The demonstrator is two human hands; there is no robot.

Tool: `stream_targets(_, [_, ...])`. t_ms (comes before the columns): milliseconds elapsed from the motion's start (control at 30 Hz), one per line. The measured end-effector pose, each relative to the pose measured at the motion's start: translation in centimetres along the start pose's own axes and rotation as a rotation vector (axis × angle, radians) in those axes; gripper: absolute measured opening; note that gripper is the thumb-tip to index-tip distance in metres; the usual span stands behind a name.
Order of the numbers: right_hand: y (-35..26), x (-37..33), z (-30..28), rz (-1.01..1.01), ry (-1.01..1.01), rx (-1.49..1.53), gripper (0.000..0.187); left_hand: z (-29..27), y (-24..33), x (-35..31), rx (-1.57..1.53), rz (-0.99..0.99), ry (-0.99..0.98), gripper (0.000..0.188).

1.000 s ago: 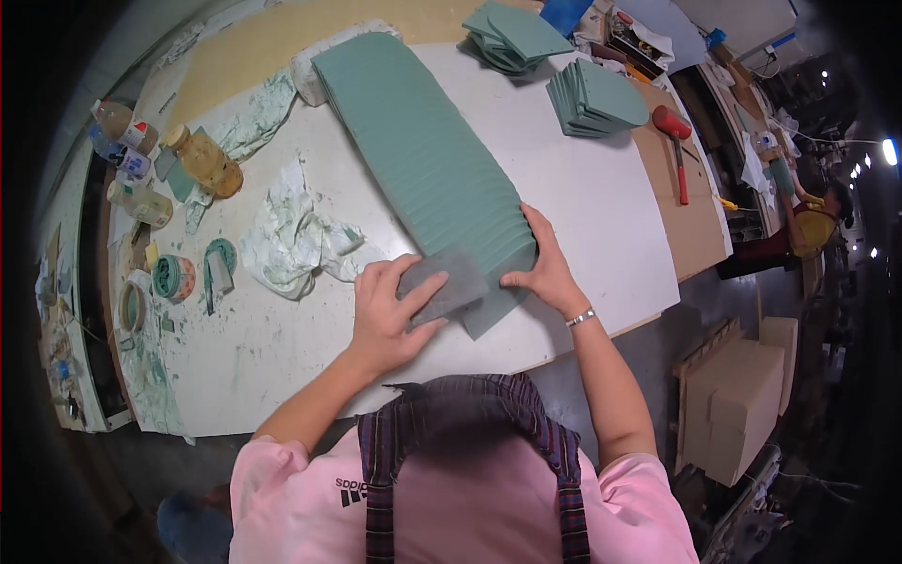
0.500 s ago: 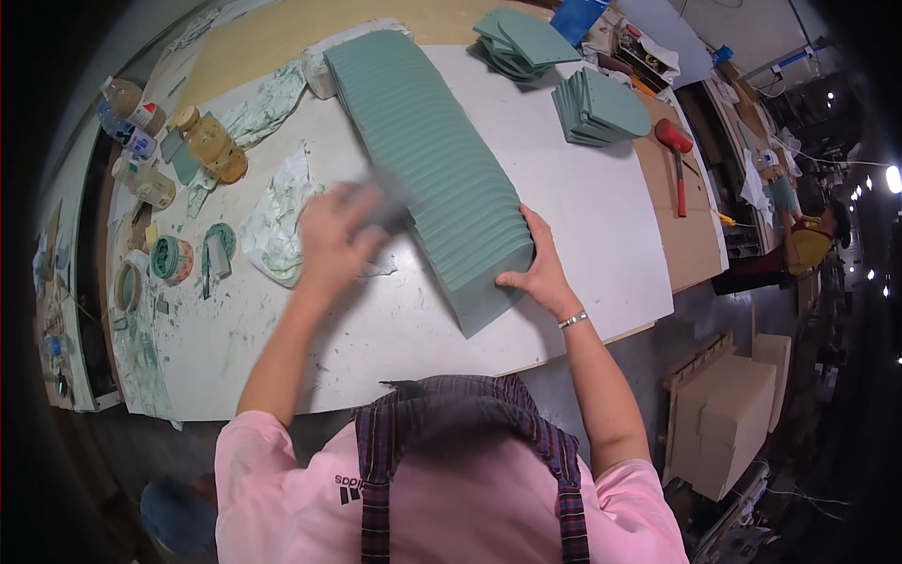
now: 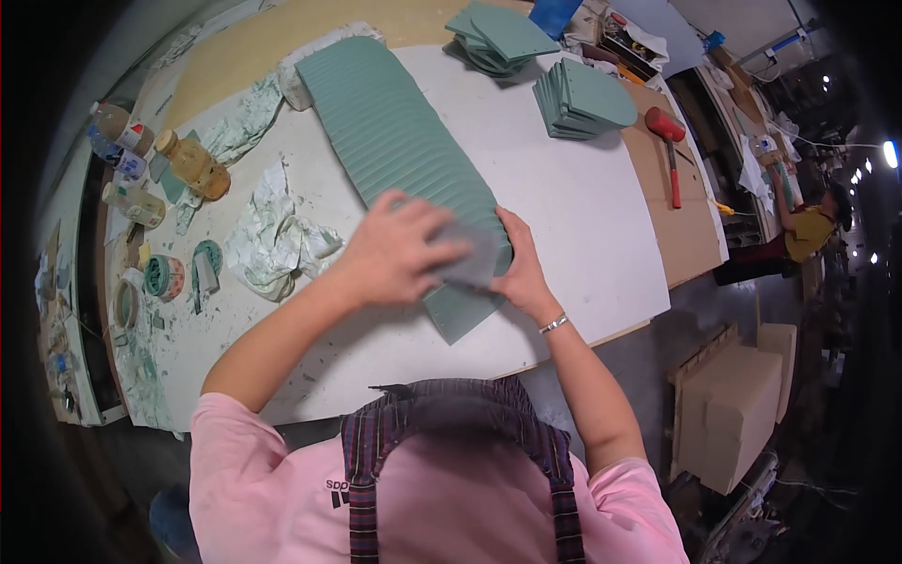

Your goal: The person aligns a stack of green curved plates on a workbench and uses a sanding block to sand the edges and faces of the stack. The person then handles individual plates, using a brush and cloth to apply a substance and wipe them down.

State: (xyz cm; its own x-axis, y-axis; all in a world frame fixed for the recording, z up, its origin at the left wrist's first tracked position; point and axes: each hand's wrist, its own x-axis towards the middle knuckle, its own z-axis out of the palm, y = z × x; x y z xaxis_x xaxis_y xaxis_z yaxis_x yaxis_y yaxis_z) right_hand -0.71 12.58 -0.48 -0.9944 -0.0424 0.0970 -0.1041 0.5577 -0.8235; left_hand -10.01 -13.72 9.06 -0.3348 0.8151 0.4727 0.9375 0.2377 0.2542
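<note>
A long row of green panels, packed face to face with rounded edges showing, lies slantwise on the white-topped table. My left hand is closed on a grey pad, blurred by motion, that looks like a sanding pad. It is over the near part of the row. With thumb and fingers spread round the near right corner, my right hand grips the row. The far end of the row rests against a pale wrapped block.
Crumpled, green-stained paper, a small tub and several bottles stand or lie at left. Far right are two stacks of loose green panels and a red mallet. Cartons stand beyond the table; another person is farther off.
My left hand has swept the grey pad rightward and nearer, from the row's left edge onto its near part. My right hand keeps its hold at the near corner.
</note>
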Motion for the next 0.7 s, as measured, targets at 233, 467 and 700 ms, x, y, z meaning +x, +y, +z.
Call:
stream_targets(233, [-0.9,-0.3,-0.6,0.039,0.002,-0.005,0.126,0.5,0.6,1.4,0.077,-0.469,0.108,0.056])
stream_targets(467, [-1.1,1.1,-1.6,0.055,-0.169,0.122,0.121,-1.4,-4.3,-2.1,0.533,-0.926,0.066,0.06])
stream_targets(700, [1.3,3.8,-1.6,-0.029,-0.295,0.307,0.128,0.6,-3.1,-1.2,0.606,-0.813,0.039,0.056])
